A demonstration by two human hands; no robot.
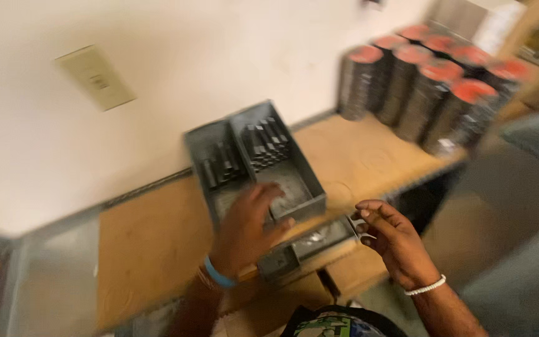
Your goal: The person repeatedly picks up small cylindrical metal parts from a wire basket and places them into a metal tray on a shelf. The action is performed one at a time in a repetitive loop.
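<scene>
I saw the left hand (pixel 251 228) spread flat over the near end of the grey metal bin (pixel 279 159), which sat on the wooden bench (pixel 151 243) close to its front edge, beside a second, similar bin (pixel 210 165); both held dark bits too blurred to count. The right hand (pixel 394 240) was off the bench, fingers pinched on a small metal piece (pixel 358 223). I judged the bin could slide over the edge if the left hand dragged it, spilling the bits, and the small piece could slip from so light a pinch. I counted two bins, one low tray (pixel 310 243) at the edge, and about nine red-topped stacks of discs (pixel 428 87).
</scene>
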